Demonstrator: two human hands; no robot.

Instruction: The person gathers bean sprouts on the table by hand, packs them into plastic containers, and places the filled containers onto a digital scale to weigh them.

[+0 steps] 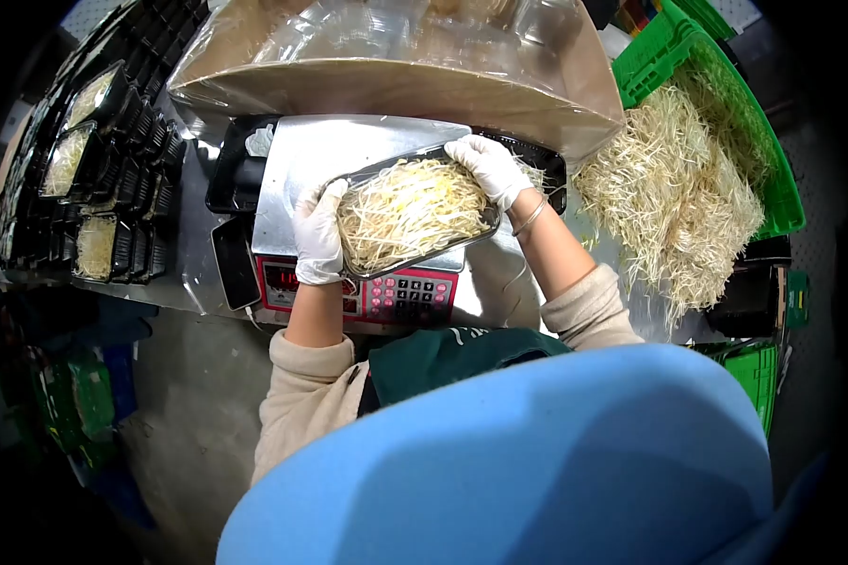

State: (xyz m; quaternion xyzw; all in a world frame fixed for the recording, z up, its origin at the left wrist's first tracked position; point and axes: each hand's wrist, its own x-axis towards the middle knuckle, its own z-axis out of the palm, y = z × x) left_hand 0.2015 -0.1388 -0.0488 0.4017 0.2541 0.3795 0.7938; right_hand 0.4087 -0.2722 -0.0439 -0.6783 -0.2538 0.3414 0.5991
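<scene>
A black plastic tray (492, 219) heaped with bean sprouts (415, 207) is held tilted between my two gloved hands. My left hand (320, 231) grips its left end, thumb at the rim. At the far right corner, my right hand (490, 169) has its fingers closed over the edge. Beneath the tray lies the metal platform of a scale (292, 160), with a red-framed keypad (410, 297) on its near side. My left wrist partly covers the red digits of the display. Whether the tray touches the platform, I cannot tell.
Stacked black trays (132, 179), some with sprouts, stand at left. A large box (386, 89) of clear plastic pieces is behind the scale. At right, loose sprouts (669, 179) spill from a tipped green crate (782, 179). A phone-like black device (234, 264) with a cable lies left of the scale.
</scene>
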